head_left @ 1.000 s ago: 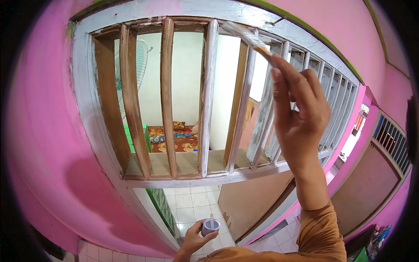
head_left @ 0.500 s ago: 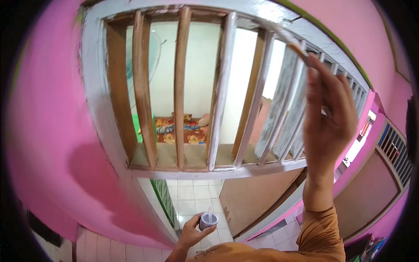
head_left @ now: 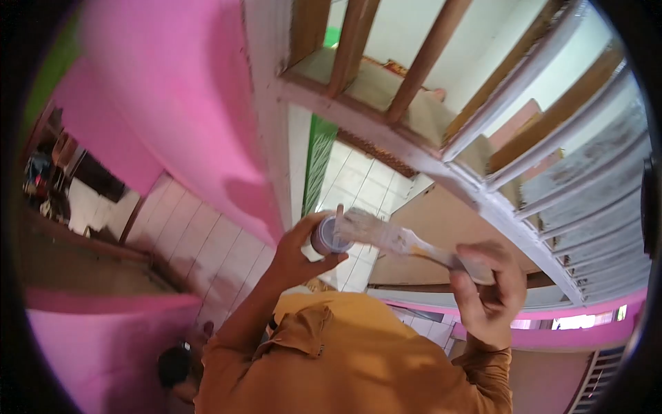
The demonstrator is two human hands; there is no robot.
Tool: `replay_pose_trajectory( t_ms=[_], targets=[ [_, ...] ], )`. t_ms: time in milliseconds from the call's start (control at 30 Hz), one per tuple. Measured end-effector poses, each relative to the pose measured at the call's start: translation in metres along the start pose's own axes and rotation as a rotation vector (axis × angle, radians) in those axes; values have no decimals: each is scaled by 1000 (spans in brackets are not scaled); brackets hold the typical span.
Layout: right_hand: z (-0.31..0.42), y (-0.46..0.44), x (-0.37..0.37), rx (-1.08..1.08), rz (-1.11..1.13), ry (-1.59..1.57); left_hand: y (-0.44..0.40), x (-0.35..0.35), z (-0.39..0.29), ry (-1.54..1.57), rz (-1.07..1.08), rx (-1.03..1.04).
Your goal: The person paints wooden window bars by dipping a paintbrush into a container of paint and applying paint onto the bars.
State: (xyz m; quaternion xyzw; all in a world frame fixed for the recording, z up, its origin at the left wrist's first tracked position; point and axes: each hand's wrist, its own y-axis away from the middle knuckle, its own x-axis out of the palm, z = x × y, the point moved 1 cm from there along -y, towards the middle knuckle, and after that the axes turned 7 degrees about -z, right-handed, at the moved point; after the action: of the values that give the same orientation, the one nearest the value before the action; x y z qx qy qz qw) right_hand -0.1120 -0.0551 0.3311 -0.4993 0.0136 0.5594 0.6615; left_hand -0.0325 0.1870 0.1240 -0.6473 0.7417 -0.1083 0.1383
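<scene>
Tiled floor (head_left: 207, 231), seen from above, spreads below on the left in pale, pinkish squares with thin darker joints. A narrow brown strip (head_left: 131, 219) crosses it near the far left; past that, paler ground continues beside a dark shape (head_left: 96, 176) too unclear to name. Through the doorway, at centre, white tiles (head_left: 362, 181) shine with reflected light. A brown patterned band (head_left: 376, 152) shows at their far end; whether it rests on them cannot be told. Higher up, a dull grey-brown ledge (head_left: 372, 90) has upright bars (head_left: 422, 65) along its front.
</scene>
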Motion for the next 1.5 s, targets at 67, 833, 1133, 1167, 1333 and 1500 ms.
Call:
replay_pose_trajectory(
  t_ms=[67,833,1133,1167,1333,1500],
  targets=[
    [-26,9,18,103,42,-148,6,-5,-1,-5,-43,-18],
    [-30,-16,126,-137,546,-348,60,-19,-3,-31,-294,32],
    [-28,-24,117,-73,549,-334,57,-16,-4,9,-305,68],
    [-29,-24,115,-67,534,-347,55,-15,-4,11,-298,72],
    [-52,-18,101,-10,408,-416,51,-15,-5,4,-304,77],
    [-65,-7,90,354,367,-497,42,-16,-14,5,-299,60]
  ],
)
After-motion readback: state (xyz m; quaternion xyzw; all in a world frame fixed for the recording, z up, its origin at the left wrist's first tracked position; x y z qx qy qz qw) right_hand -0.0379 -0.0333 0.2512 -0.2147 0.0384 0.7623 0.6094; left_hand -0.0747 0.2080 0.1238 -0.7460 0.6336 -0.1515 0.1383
